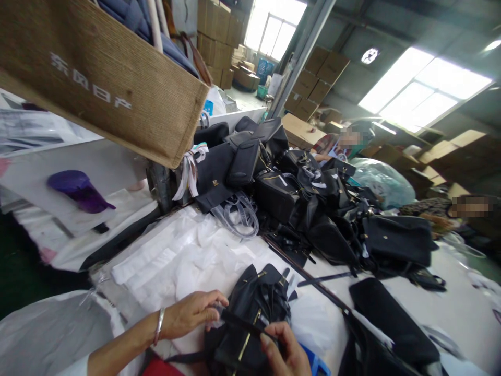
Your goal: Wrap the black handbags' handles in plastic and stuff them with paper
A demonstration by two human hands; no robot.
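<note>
Two hands, lower centre: right hand (287, 350) pinched closed on one black strap (243, 320); left hand (191, 315) half curled at its other end, grip unclear. One bag (252, 293) beneath. Bag pile (276, 198), centre to right: overlapped, uncountable. One tote (97, 89), upper left, white print "东风日产". One purple visor (76, 188), left.

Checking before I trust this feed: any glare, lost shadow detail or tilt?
Head view: right-hand window blown out to white. Head view: folds of the black backpack merge darkly, though its gold zip shows. Head view: pillar leans steeply, so the frame looks tilted.
</note>
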